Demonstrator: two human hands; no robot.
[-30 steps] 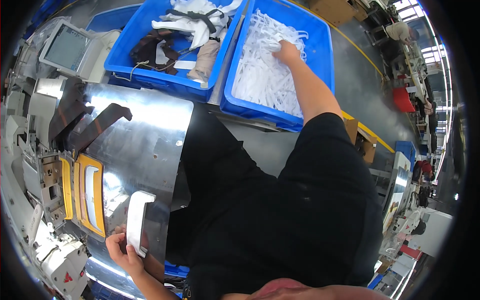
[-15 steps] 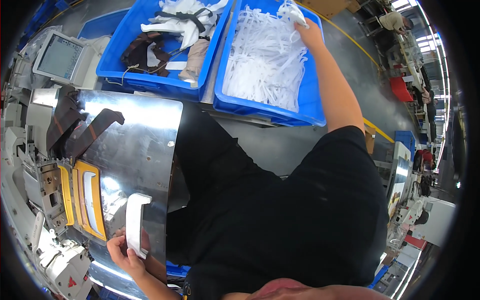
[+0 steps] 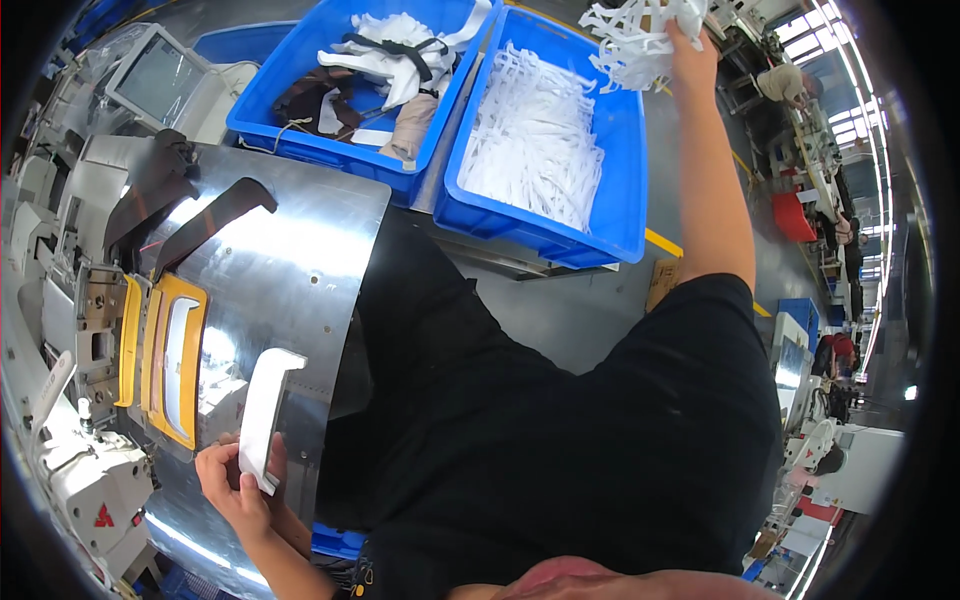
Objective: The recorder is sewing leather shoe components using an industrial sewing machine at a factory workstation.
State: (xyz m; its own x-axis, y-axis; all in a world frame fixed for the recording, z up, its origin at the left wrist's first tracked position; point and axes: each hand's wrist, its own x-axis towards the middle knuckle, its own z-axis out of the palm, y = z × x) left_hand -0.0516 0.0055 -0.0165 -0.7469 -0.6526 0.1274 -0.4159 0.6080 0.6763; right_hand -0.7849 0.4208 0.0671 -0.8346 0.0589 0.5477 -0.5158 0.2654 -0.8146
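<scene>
My left hand (image 3: 238,490) grips the lower end of a white fabric strip (image 3: 266,415) with bent ends, held just above the shiny metal table (image 3: 330,235). At the upper right, my right hand (image 3: 692,55) is closed on a tangled bunch of white fabric strips (image 3: 632,45), raised beyond the far right corner of a blue bin (image 3: 628,190). A heap of similar white strips (image 3: 530,140) lies in that bin. Beside my left hand, a yellow frame (image 3: 190,420) on the table surrounds a narrow white slot.
Another blue bin (image 3: 300,148) holds white, black and brown cloth pieces. Dark brown straps (image 3: 215,222) lie on the table's far left. A white sewing machine (image 3: 95,490) stands at the left, a screen unit (image 3: 160,75) behind. Farther right, a person (image 3: 785,85) works.
My right hand has risen up and to the right, lifting the bunch of strips away from the bin. My left hand still holds its strip, slightly shifted as the view moved.
</scene>
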